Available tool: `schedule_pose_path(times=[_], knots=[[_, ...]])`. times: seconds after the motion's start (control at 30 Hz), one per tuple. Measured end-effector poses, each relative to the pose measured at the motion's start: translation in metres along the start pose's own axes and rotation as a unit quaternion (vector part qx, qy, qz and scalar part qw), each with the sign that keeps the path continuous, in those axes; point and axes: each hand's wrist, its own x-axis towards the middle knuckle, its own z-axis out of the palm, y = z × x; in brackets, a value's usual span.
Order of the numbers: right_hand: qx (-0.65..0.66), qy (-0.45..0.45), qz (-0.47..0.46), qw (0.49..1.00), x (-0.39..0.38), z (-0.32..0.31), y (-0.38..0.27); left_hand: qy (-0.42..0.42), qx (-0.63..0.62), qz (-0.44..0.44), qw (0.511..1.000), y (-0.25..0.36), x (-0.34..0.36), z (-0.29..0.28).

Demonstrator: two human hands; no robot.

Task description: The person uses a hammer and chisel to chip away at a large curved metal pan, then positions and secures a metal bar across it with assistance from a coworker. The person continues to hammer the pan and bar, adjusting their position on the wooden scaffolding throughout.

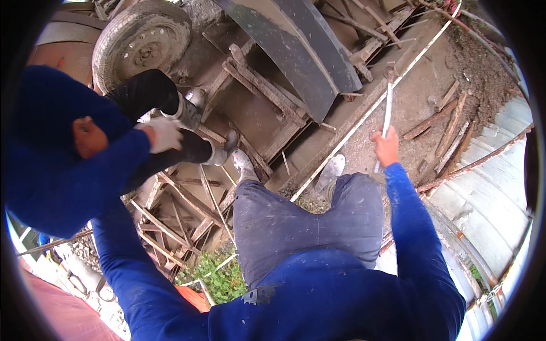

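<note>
My right hand (387, 146) is closed around the pale handle of a hammer (388, 108), whose brownish head points up and away from me. It is held above the muddy ground, near a long, thin white strip (352, 131) that crosses the picture diagonally. My left arm (128, 256) reaches forward at the left, and its hand is hidden behind a co-worker (68, 165) in a blue top. The co-worker's white-gloved hand (165, 133) rests by their knee.
A wheelbarrow tyre (142, 48) is at the upper left. Rough timber frames (261, 85) and a dark, bent sheet panel (296, 45) lie ahead. Loose sticks (452, 128) and corrugated metal sheets (483, 187) are on the right. Green plants (219, 278) grow below left.
</note>
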Motion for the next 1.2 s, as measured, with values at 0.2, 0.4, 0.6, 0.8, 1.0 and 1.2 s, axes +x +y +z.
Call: schedule_pose_path(times=[0.2,0.4,0.6,0.8,1.0,1.2], knots=[[-0.051,-0.044,0.065,0.996,0.040,-0.129,0.167,0.048,-0.014,0.080,0.996,-0.034,-0.114,-0.004],[-0.067,0.028,0.100,0.992,0.024,-0.237,0.313,0.146,-0.224,-0.194,0.944,0.038,-0.079,-0.092],[0.026,-0.011,0.165,0.986,0.052,-0.260,0.345,0.330,-0.288,-0.584,0.684,0.163,-0.013,-0.128],[0.007,-0.040,0.100,0.994,0.091,-0.301,0.381,0.359,-0.331,-0.444,0.751,0.191,0.092,-0.308],[-0.002,-0.051,0.127,0.991,0.097,-0.316,0.413,0.313,-0.333,-0.457,0.763,0.247,0.058,-0.368],[0.074,-0.102,0.255,0.959,0.055,-0.282,0.391,0.279,-0.294,-0.562,0.721,0.317,-0.056,-0.356]])
